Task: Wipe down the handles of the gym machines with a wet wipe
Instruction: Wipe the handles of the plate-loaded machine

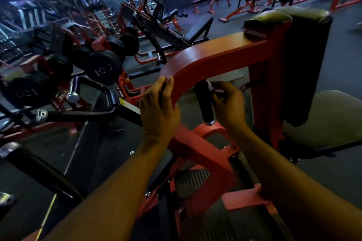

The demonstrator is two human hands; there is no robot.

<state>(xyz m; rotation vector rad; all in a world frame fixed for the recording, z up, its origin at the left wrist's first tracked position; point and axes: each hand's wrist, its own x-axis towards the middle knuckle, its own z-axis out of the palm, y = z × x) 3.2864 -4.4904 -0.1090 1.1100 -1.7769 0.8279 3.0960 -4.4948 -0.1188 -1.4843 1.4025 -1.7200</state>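
Observation:
A black rubber handle (204,103) with a chrome end cap hangs down under the curved orange arm (205,55) of a gym machine at the centre. My right hand (228,103) pinches a small white wet wipe (212,86) against the handle's upper right side. My left hand (159,109) grips the outer bend of the orange arm, fingers curled over its edge. A dark strip shows under those fingers; what it is cannot be told.
A black upright back pad (305,64) and a pale seat (331,117) stand on the right. Left of me are a black bent-tube handle (92,92) with chrome ends, black weight plates (103,66), and another padded bar (39,170). Benches and racks fill the far floor.

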